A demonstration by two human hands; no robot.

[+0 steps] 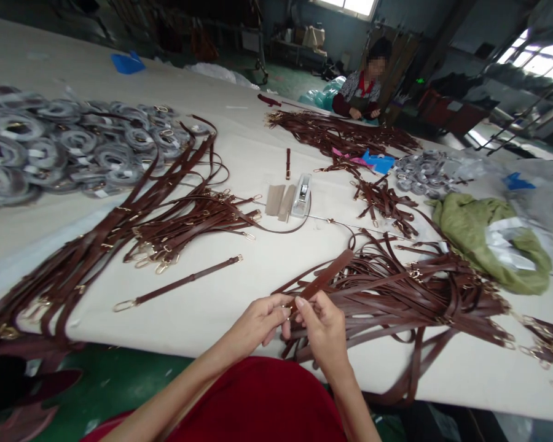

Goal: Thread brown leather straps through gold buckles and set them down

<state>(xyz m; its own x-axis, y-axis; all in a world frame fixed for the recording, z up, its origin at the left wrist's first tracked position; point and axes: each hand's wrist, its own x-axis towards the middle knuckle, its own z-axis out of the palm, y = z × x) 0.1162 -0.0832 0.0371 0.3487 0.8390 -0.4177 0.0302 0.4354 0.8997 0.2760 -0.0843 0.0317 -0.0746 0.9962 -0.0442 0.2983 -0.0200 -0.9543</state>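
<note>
My left hand [265, 320] and my right hand [323, 324] meet at the table's near edge, fingers pinched together on a brown leather strap [328, 273]. A bit of gold metal shows between the fingertips, too small to make out fully. The strap's broad end points away and to the right, over a large heap of brown straps [396, 291] beside my right hand. Left of my left hand, a short strap [188, 276] with a gold ring lies alone. Beyond it sits a bundle of short straps [193, 222] with gold clasps.
Long straps [115, 221] trail across the left of the white table [244, 144], near wrapped coils [78, 141]. A tape dispenser [301, 195] stands mid-table beside cardboard pieces [275, 201]. A green sack [470, 230] lies right. Across the table, a person [359, 92] works near more straps [332, 130].
</note>
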